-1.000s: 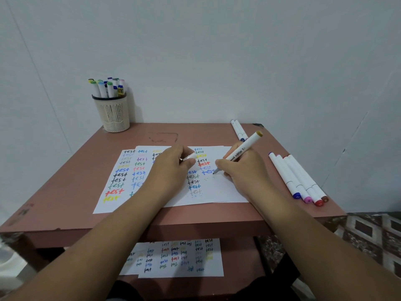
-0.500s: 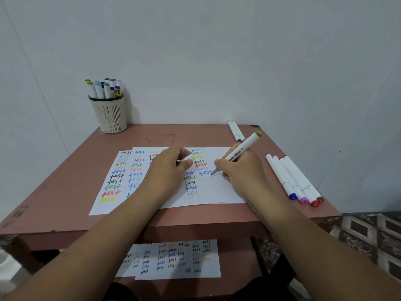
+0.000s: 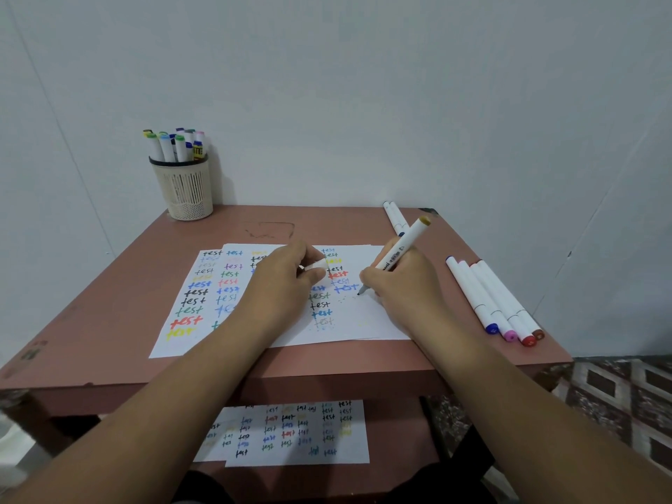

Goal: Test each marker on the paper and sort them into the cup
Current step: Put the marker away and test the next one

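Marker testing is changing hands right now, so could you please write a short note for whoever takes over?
Right hand grips an uncapped marker, tip at the paper beside the last blue "test".
Left hand rests on the paper, its fingers pinching the white cap.
Done: the cup at the back left already holds several markers; the paper carries columns of "test".
Left: finish this marker, cap it and put it in the cup. Then the four markers at the right edge and two more at the back.

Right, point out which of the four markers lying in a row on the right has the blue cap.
The blue-capped marker, leftmost in the row, closest to the right hand.
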Available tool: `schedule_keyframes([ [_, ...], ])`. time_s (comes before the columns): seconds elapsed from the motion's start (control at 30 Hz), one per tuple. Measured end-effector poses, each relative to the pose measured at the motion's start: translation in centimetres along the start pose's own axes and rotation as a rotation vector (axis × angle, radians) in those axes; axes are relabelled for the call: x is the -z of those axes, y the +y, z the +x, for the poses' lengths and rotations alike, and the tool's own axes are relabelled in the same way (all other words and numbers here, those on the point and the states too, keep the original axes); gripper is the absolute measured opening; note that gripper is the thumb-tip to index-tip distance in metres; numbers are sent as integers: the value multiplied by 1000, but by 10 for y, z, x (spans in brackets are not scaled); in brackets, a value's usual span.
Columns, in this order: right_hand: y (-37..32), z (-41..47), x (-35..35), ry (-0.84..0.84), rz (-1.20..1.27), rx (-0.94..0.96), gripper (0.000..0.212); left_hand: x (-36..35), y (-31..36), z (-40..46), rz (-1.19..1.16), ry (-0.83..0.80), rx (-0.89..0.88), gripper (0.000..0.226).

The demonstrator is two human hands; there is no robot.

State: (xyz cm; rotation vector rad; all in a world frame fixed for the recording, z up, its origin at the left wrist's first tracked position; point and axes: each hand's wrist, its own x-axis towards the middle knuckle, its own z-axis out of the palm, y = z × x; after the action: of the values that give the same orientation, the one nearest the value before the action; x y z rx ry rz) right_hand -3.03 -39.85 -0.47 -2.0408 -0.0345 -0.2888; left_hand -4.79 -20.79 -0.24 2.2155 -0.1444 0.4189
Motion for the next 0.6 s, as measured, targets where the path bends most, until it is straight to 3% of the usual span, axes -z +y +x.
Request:
schedule_keyframes([
  [0.1, 1, -1, 2, 16, 52, 8, 20, 0, 1, -1, 3, -4, -5, 6],
  [0.27, -3, -6, 9, 3, 462, 42, 21, 1, 5, -4, -71, -35, 0, 13],
  [0.6, -7, -7, 7, -32, 545, 76, 24, 3, 6, -5, -139, -37, 3, 15],
])
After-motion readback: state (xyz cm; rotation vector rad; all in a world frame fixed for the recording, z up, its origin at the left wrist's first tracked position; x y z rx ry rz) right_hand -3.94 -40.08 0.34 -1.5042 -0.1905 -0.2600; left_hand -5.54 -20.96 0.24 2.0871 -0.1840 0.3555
